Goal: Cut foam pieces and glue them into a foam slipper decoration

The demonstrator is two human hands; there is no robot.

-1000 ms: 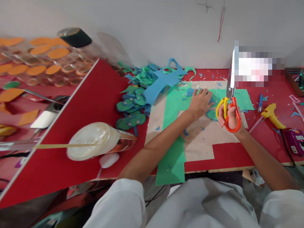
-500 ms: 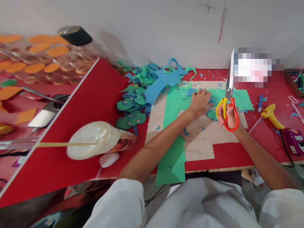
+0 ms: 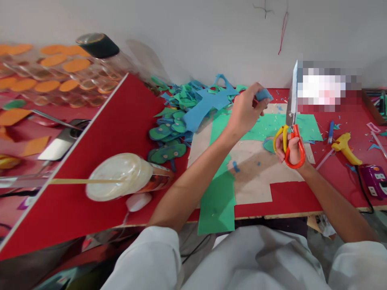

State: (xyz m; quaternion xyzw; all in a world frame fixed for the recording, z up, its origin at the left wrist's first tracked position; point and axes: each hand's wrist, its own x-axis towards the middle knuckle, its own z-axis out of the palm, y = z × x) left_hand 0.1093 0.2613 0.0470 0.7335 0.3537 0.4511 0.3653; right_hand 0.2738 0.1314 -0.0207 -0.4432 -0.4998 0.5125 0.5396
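My left hand [image 3: 246,108] is lifted above the table and pinches a small blue foam piece [image 3: 263,95] between its fingertips. My right hand [image 3: 289,146] grips the yellow and orange handles of the scissors [image 3: 292,117], blades closed and pointing up. Below both hands a green foam sheet [image 3: 225,161] lies over a tan cardboard [image 3: 256,181] on the red table. A teal oval cutout [image 3: 268,145] lies just left of my right hand.
Blue and green foam scraps [image 3: 199,100] and finished slipper shapes [image 3: 167,141] are heaped at the back left. A jar [image 3: 123,177] lies on a tilted red board [image 3: 99,161]. At right lie a yellow glue gun [image 3: 346,146] and a purple device [image 3: 376,181].
My left hand rose from the green sheet with a blue foam piece pinched in it. My right hand and the scissors barely moved.
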